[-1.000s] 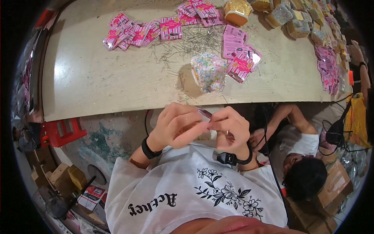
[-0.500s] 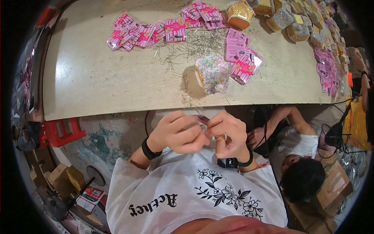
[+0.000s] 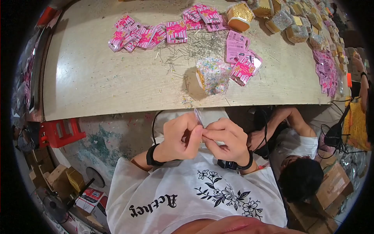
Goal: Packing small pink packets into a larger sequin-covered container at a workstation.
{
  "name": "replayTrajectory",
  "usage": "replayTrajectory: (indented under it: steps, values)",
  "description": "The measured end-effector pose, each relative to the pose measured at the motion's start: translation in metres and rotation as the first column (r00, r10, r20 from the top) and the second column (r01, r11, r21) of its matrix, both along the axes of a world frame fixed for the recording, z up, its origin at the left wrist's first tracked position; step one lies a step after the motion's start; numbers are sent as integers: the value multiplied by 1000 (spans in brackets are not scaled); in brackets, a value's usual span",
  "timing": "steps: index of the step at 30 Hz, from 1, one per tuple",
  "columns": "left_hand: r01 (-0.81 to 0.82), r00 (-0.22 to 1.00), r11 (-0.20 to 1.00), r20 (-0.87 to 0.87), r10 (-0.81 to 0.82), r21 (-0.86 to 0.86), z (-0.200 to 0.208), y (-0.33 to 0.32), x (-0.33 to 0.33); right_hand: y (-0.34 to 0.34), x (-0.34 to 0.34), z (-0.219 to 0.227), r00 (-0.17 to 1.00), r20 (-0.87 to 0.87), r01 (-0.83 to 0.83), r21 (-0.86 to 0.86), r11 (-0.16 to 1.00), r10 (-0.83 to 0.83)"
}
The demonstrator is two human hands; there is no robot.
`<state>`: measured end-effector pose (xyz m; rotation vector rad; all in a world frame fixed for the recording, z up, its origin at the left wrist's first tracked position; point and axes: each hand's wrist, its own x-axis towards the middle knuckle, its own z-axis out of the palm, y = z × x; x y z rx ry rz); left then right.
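Just off the table's front edge, my two hands meet at the fingertips. My left hand is closed with thumb and fingers pinching a small pink card, which stands nearly edge-on. My right hand is closed too, its fingertips pressed together at the card's lower end; what lies between them is hidden. On the table ahead sits an ornament covered in pastel beads, with a gold side showing at its left. Beyond it are scattered thin metal pins.
Pink striped cards lie in an overlapping row, with more cards right of the ornament. A gold house-shaped piece and several beaded gold pieces crowd the far right. Another person is low at my right. A red stool stands left.
The card has turned from lying flatter to standing nearly edge-on. My left hand has rotated, its thumb now showing, and my right fingers have shifted against the card's lower end.
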<state>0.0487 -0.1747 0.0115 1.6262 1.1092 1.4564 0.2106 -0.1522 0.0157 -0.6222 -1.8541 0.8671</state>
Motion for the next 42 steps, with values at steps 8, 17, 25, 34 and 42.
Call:
replayTrajectory:
  steps: [8,17,25,34,42]
  values:
    - [82,997,991,19,-81,-103,6,6,2,0,3,9,999,-36,-4,-347,938,-9]
    - [-155,959,951,-190,210,269,11,41,-9,24,5,9,983,-98,149,-58,987,-154]
    - [-82,845,984,-512,154,161,0,78,-2,67,4,27,931,-66,357,-36,933,-359]
    - [-163,931,952,-278,235,260,-8,72,-3,60,-4,36,946,26,324,0,946,-324]
    - [-282,902,883,-209,377,376,-14,70,-5,61,-15,40,937,117,301,212,930,-330]
